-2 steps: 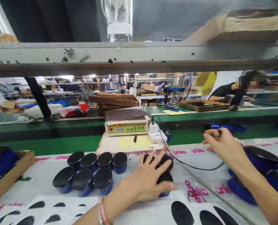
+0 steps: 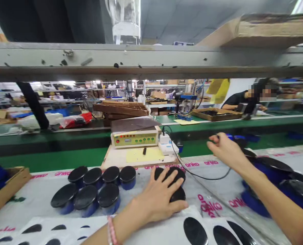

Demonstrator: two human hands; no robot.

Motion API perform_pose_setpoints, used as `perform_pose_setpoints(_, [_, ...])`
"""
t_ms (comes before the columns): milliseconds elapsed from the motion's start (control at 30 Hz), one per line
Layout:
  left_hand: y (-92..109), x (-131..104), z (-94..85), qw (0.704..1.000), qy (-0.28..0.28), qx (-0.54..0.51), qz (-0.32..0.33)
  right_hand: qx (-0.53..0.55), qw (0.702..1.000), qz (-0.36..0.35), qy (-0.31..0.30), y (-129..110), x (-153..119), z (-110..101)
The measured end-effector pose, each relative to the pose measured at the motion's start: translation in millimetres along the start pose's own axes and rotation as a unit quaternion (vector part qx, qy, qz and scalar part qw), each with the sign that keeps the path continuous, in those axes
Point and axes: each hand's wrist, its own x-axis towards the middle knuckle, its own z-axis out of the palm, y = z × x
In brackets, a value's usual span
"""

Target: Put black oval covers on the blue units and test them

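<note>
Resting my left hand across black-topped pots, right hand raised

Left hand (image 2: 157, 200): fingers fanned wide and loose, not clenched, lying over at least three blue pots with black tops (image 2: 178, 195); my palm hides part of the group. Seven similar pots (image 2: 108, 194) stand to its left, in two rows.

Right hand (image 2: 225, 148): held up near the far edge of the sheet, fingers curled in; cannot tell whether anything is pinched there. More blue pots (image 2: 276, 164) sit beside that forearm.

Judgement on technique: keep the spread hand flat and its weight even, so no pot tips or skids; touch the glossy tops lightly, as they probably mark easily.

Writing: "anko" repeats in pink on the white sheet (image 2: 44, 190). Print on the control box (image 2: 134, 139) is too small to read. Black discs (image 2: 196, 231) nearest me: no lettering visible.
</note>
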Motion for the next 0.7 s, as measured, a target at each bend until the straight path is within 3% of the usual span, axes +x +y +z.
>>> perform_pose_setpoints(100, [-0.5, 0.7, 6.0, 1.0, 0.001, -0.01, 0.007, 0.0, 0.997, -0.021, -0.079, -20.9, 27.0, 31.2])
perform_pose_setpoints(233, [-3.6, 0.0, 8.4, 0.999, 0.004, -0.039, 0.017, 0.03, 0.988, -0.031, -0.146, -43.3, 42.3, 81.1])
perform_pose_setpoints(300, [-4.9, -0.2, 5.2, 0.996, 0.014, -0.085, 0.023, 0.048, 0.987, -0.021, -0.151, -48.9, 45.2, 91.6])
perform_pose_setpoints(367, [-5.0, 0.8, -1.5, 0.974, 0.072, -0.214, 0.012, 0.063, 0.989, -0.007, -0.136, -50.4, 46.5, 85.3])
perform_pose_setpoints(467, [-2.3, 5.1, -14.3, 0.879, 0.193, -0.434, -0.04, 0.101, 0.99, -0.004, -0.097, -51.2, 36.4, 49.1])
perform_pose_setpoints(533, [-0.1, 8.3, -20.8, 0.827, 0.215, -0.514, -0.07, 0.149, 0.984, -0.037, -0.087, -55.7, 13.4, 18.0])
perform_pose_setpoints(600, [1.5, 9.9, -24.3, 0.766, 0.151, -0.621, -0.067, 0.229, 0.961, -0.106, -0.11, -65.0, -21.8, -8.7])
perform_pose_setpoints(667, [2.1, 9.3, -26.0, 0.67, 0.009, -0.742, -0.036, 0.358, 0.897, -0.196, -0.168, -77.0, -60.0, -26.0])
perform_pose_setpoints(700, [2.0, 8.3, -26.9, 0.62, -0.057, -0.782, -0.022, 0.365, 0.884, -0.224, -0.189, -82.7, -76.6, -31.0])
